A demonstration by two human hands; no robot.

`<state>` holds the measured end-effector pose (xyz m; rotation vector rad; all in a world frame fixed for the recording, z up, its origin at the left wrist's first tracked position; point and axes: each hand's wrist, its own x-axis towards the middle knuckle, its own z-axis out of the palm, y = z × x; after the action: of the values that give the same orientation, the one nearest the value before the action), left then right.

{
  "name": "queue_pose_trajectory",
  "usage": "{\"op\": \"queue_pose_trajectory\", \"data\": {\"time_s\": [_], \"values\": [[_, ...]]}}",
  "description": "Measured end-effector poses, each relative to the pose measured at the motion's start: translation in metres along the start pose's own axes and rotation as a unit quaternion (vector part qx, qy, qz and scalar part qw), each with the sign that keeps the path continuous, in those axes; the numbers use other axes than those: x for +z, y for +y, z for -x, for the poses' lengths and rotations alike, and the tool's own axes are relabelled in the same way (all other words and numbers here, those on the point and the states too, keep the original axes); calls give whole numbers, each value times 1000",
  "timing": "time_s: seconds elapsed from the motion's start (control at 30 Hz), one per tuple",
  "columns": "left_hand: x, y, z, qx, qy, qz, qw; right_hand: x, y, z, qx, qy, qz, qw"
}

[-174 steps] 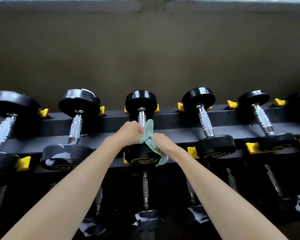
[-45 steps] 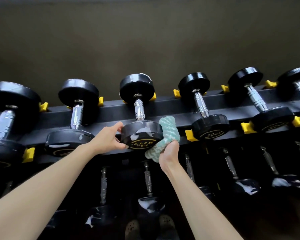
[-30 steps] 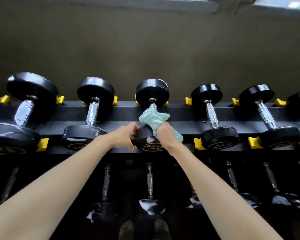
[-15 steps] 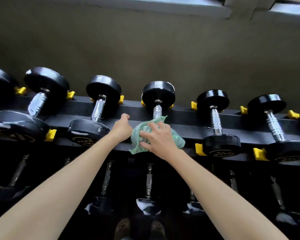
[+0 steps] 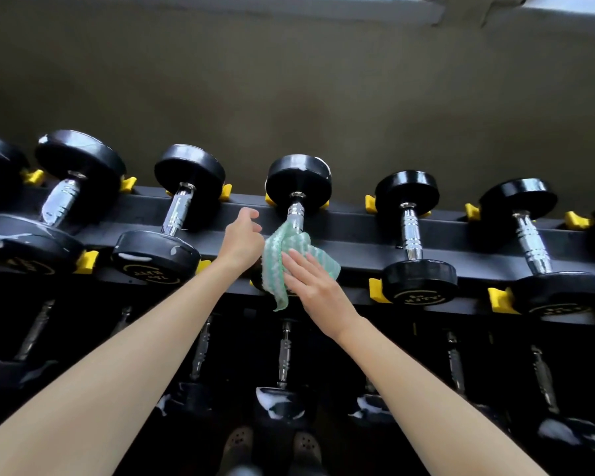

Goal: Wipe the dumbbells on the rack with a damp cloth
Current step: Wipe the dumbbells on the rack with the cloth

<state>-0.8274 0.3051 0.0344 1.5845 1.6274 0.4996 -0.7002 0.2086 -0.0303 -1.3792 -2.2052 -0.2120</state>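
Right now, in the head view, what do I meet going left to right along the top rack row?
Large dumbbell → smaller dumbbell → left hand → green cloth → next dumbbell → last full dumbbell.

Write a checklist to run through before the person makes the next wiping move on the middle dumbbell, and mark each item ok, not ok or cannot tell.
1. Cloth on the near head of the middle dumbbell: ok, draped over it.
2. Right hand flat on the cloth: ok, fingers straight.
3. Left hand steadying that dumbbell: cannot tell, contact is hidden.
4. Far head seated between the yellow cradles: ok.
5. Near head wiped all over: cannot tell, it is covered.
6. Next dumbbell on the right unobstructed: ok.
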Motion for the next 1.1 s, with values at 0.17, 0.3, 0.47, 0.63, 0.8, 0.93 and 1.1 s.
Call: {"op": "queue_pose_trajectory", "data": {"time_s": [0.17,0.3,0.47,0.63,0.8,0.93,1.1], "values": [[8,12,10,4,15,18,1000,-12,20,40,79,-57,-50,994],[11,18,17,3,32,22,999,-28,42,72,286,-206,-55,934],[13,37,25,21,47,47,998,-53,55,46,472,-31,-233,850],[11,63,32,77,-99,93,988,-90,58,6,452,7,-417,788],[2,77,36,118,-265,-61,955,-116,62,-31,411,4,-554,724],[-14,74,17,135,-145,37,979,-111,80,-44,423,26,-517,744],[-43,71,-20,155,-146,80,974,-98,103,-60,474,-1,-449,757]]}}
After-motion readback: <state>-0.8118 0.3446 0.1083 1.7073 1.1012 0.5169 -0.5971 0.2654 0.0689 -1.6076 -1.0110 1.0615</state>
